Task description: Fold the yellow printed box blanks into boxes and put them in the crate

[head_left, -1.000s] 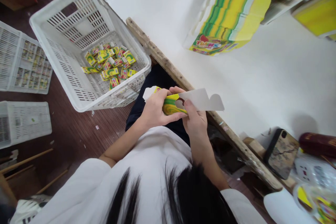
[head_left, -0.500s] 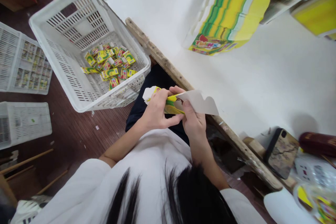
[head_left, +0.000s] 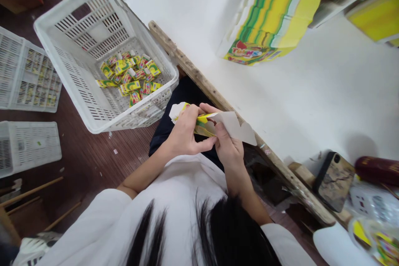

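Observation:
Between both hands, over my lap by the table edge, is a yellow and green printed cardboard box point(head_left: 204, 129), partly folded. Its plain white-grey flap point(head_left: 238, 128) sticks out to the right, and a white end piece shows at the left. My left hand point(head_left: 187, 133) wraps around the box's left part, thumb along the near side. My right hand point(head_left: 227, 141) pinches the right end, its thumb pressed at the base of the flap. Part of the box is hidden behind the fingers.
A white plastic crate point(head_left: 102, 126) holds several small yellow-green boxes point(head_left: 124, 66). On the white table point(head_left: 296, 99) lies a stack of flat printed cartons point(head_left: 274, 12). A phone point(head_left: 336, 178) and a dark red cylinder point(head_left: 377, 170) rest near the right edge. More crates point(head_left: 34, 145) stand at left.
The flap has tilted downward at its right end. My right hand has shifted slightly left and down, while my left hand keeps its hold on the box.

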Available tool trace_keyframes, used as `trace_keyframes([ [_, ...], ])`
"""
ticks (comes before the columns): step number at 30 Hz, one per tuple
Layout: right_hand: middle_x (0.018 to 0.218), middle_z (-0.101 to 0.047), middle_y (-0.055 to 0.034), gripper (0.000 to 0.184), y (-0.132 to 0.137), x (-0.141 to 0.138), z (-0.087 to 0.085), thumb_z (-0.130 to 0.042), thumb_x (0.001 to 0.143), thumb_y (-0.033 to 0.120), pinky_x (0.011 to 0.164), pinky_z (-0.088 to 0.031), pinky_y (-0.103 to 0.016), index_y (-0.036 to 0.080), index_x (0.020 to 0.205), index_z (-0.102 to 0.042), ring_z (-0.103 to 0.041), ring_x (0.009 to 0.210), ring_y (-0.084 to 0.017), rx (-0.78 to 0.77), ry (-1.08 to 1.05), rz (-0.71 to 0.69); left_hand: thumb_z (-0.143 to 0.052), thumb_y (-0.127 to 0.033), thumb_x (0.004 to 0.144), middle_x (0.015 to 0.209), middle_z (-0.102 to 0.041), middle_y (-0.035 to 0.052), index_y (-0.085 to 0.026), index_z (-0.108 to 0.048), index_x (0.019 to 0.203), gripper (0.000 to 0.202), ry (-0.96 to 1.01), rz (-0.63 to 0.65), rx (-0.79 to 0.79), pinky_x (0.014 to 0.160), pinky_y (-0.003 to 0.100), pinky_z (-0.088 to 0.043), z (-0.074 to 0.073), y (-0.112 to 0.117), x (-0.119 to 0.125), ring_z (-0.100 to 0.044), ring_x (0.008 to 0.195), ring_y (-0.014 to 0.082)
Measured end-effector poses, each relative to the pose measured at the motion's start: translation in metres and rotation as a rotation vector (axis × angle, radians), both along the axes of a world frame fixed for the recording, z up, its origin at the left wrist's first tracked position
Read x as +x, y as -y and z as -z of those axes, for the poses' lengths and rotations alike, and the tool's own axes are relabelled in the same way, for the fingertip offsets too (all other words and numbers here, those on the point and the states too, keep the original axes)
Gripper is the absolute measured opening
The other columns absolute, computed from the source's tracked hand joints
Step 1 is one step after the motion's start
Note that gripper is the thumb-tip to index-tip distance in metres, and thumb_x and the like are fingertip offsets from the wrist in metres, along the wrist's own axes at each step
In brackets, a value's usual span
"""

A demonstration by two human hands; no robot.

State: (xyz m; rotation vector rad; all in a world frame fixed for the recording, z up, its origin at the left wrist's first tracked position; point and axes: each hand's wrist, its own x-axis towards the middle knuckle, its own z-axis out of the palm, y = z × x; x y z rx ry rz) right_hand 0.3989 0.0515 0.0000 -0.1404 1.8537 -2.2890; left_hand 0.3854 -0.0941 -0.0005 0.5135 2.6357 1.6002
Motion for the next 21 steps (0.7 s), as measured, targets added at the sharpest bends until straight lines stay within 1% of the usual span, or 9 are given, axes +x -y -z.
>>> trace_keyframes([
  [4, 0.149, -0.059, -0.0021, 0.042, 0.004, 0.001, -0.002, -0.046, 0.103, 0.049, 0.122, -0.040, -0.051, 0.031, 0.138, -0.061, -0.053, 0.140, -0.028, -0.046, 0.018, -0.012, -0.067, -0.039, 0.079, 0.091, -0.049, 0.0033, -0.023, -0.042, 0.098, 0.036, 0.028, -0.017, 0.030, 0.076, 0.040, -0.043, 0.002, 0.000, 0.000, -0.047, 0.084, 0.0218],
  [7, 0.151, -0.057, -0.0004, 0.043, 0.009, 0.000, -0.002, -0.046, 0.103, 0.050, 0.124, -0.037, -0.049, 0.032, 0.138, -0.061, -0.049, 0.144, -0.027, -0.133, 0.033, -0.027, -0.059, -0.041, 0.087, 0.089, -0.048, 0.0030, -0.023, -0.043, 0.100, 0.027, 0.089, -0.010, 0.085, 0.074, 0.038, -0.043, 0.005, 0.004, -0.001, -0.048, 0.082, 0.0208],
  [8, 0.151, -0.057, -0.0001, 0.043, 0.010, -0.001, -0.002, -0.046, 0.102, 0.052, 0.125, -0.037, -0.048, 0.032, 0.137, -0.062, -0.050, 0.143, -0.027, -0.162, 0.044, -0.033, -0.057, -0.043, 0.090, 0.090, -0.049, 0.0033, -0.023, -0.044, 0.102, 0.027, 0.103, 0.000, 0.101, 0.074, 0.038, -0.043, 0.006, 0.005, -0.001, -0.048, 0.083, 0.0209],
  [10, 0.151, -0.058, -0.0010, 0.047, 0.011, -0.004, -0.004, -0.047, 0.100, 0.056, 0.124, -0.038, -0.048, 0.031, 0.137, -0.062, -0.051, 0.142, -0.027, -0.206, 0.092, -0.038, -0.058, -0.049, 0.090, 0.095, -0.050, 0.0049, -0.022, -0.045, 0.107, 0.035, 0.106, 0.032, 0.125, 0.076, 0.039, -0.045, 0.010, 0.007, -0.002, -0.050, 0.087, 0.0220],
  [13, 0.150, -0.058, -0.0032, 0.059, 0.009, -0.007, -0.009, -0.048, 0.095, 0.068, 0.121, -0.042, -0.049, 0.029, 0.137, -0.061, -0.050, 0.143, -0.029, -0.229, 0.198, -0.041, -0.071, -0.056, 0.080, 0.106, -0.051, 0.0080, -0.021, -0.043, 0.117, 0.057, 0.057, 0.057, 0.130, 0.084, 0.043, -0.048, 0.015, 0.006, -0.003, -0.053, 0.097, 0.0259],
  [15, 0.151, -0.057, -0.0031, 0.063, 0.007, -0.009, -0.012, -0.050, 0.092, 0.071, 0.120, -0.043, -0.048, 0.029, 0.137, -0.062, -0.049, 0.144, -0.029, -0.232, 0.252, -0.040, -0.079, -0.052, 0.073, 0.109, -0.052, 0.0092, -0.020, -0.043, 0.120, 0.067, 0.041, 0.031, 0.099, 0.087, 0.045, -0.048, 0.017, 0.004, -0.003, -0.054, 0.101, 0.0278],
  [16, 0.152, -0.057, -0.0026, 0.063, 0.006, -0.010, -0.013, -0.050, 0.092, 0.071, 0.120, -0.043, -0.048, 0.029, 0.136, -0.062, -0.048, 0.144, -0.029, -0.242, 0.265, -0.037, -0.081, -0.050, 0.071, 0.110, -0.053, 0.0094, -0.020, -0.043, 0.120, 0.069, 0.050, 0.016, 0.080, 0.088, 0.046, -0.049, 0.018, 0.003, -0.003, -0.055, 0.102, 0.0281],
  [19, 0.152, -0.056, -0.0007, 0.056, 0.002, -0.012, -0.012, -0.049, 0.095, 0.067, 0.121, -0.042, -0.047, 0.031, 0.136, -0.062, -0.048, 0.145, -0.027, -0.287, 0.257, -0.035, -0.081, -0.039, 0.071, 0.110, -0.056, 0.0082, -0.020, -0.043, 0.119, 0.064, 0.112, 0.007, 0.045, 0.084, 0.042, -0.051, 0.018, 0.001, -0.001, -0.058, 0.098, 0.0255],
  [21, 0.154, -0.055, -0.0010, 0.056, 0.000, -0.013, -0.008, -0.049, 0.095, 0.065, 0.120, -0.043, -0.048, 0.031, 0.139, -0.059, -0.049, 0.144, -0.027, -0.283, 0.239, -0.057, -0.079, -0.033, 0.072, 0.110, -0.057, 0.0066, -0.022, -0.042, 0.119, 0.061, 0.123, 0.014, 0.041, 0.081, 0.038, -0.052, 0.018, 0.000, 0.000, -0.060, 0.096, 0.0232],
])
